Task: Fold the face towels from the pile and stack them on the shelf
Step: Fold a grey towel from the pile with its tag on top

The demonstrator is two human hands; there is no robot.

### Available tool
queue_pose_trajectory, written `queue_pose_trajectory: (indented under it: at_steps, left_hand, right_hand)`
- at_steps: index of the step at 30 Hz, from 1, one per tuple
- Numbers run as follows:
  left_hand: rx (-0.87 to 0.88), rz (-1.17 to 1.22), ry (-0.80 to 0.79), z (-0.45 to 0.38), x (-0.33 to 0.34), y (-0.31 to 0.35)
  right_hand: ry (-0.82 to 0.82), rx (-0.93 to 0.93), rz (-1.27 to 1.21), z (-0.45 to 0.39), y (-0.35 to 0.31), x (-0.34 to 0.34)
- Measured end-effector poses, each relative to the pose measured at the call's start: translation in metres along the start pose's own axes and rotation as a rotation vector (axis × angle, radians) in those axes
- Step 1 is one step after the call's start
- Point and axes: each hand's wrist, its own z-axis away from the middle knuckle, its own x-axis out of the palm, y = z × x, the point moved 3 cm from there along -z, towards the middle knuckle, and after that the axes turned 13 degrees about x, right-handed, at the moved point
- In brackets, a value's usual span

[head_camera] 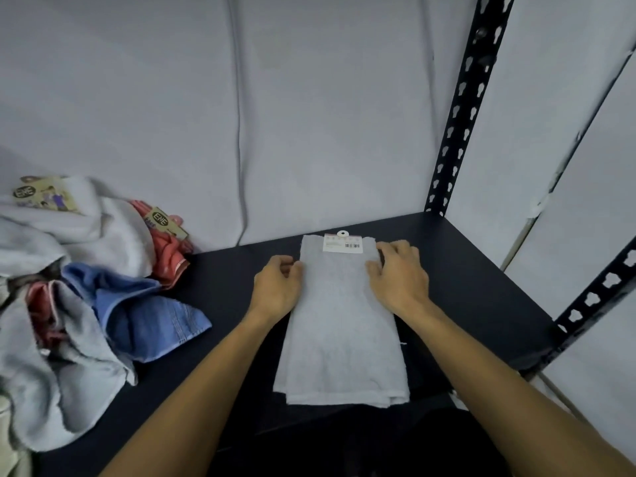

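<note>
A grey face towel (340, 325), folded into a long strip, lies on the dark shelf board (223, 280) with a white barcode tag (342, 243) at its far end. My left hand (277, 285) pinches the towel's left edge near the far end, fingers curled. My right hand (399, 277) rests on the right edge near the far corner, its fingers bent over the cloth. At the left lies the pile of unfolded towels (69, 304): grey, blue (151, 321) and red (168, 249) ones, some with printed labels.
Black slotted shelf uprights stand at the back right (461, 108) and at the right front (592, 301). A pale fabric backdrop (241, 115) hangs behind the shelf. The board's front edge runs just under the towel's near end.
</note>
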Motion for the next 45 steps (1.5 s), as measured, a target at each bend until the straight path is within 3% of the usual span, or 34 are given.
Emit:
queue_pose_trajectory:
  at_steps: [3,7,10,13,21,24,28,31,35,39,42,45]
  left_hand:
    - [0.083,-0.030,-0.019,0.026,-0.014,-0.007]
    - [0.294,-0.166,-0.148,0.071,-0.029,-0.019]
    - [0.444,-0.317,-0.253,0.101,-0.035,-0.032]
    - [0.501,-0.411,-0.340,0.117,-0.038,-0.038]
    - [0.506,-0.597,-0.422,0.121,-0.033,-0.035]
    - [0.510,-0.603,-0.401,0.123,-0.033,-0.034]
    - [0.497,-0.612,-0.409,0.126,-0.033,-0.031]
    - [0.491,-0.618,-0.436,0.128,-0.032,-0.029]
    - [0.491,-0.653,-0.472,0.130,-0.032,-0.027]
    - [0.502,-0.686,-0.469,0.131,-0.032,-0.023]
    - [0.535,-0.616,-0.423,0.133,-0.034,-0.020]
    - [0.620,-0.522,-0.362,0.139,-0.043,-0.016]
  right_hand:
    - [-0.039,-0.236,-0.138,0.055,-0.006,-0.013]
    - [-0.290,-0.532,-0.070,0.129,-0.007,-0.010]
    - [-0.333,-0.621,0.038,0.149,-0.001,0.002]
    - [-0.275,-0.647,0.037,0.153,0.001,0.008]
    - [-0.325,-0.258,-0.454,0.142,0.002,-0.001]
    - [-0.231,-0.089,-0.668,0.136,0.008,-0.014]
    - [0.020,0.142,-0.793,0.127,0.030,-0.035]
    - [0.149,0.312,-0.751,0.122,0.054,-0.046]
    - [0.099,0.448,-0.577,0.119,0.077,-0.039]
    - [0.061,0.458,-0.458,0.118,0.079,-0.031]
    - [0.148,0.365,-0.132,0.122,0.068,-0.033]
    - [0.377,-0.069,0.074,0.131,0.048,-0.041]
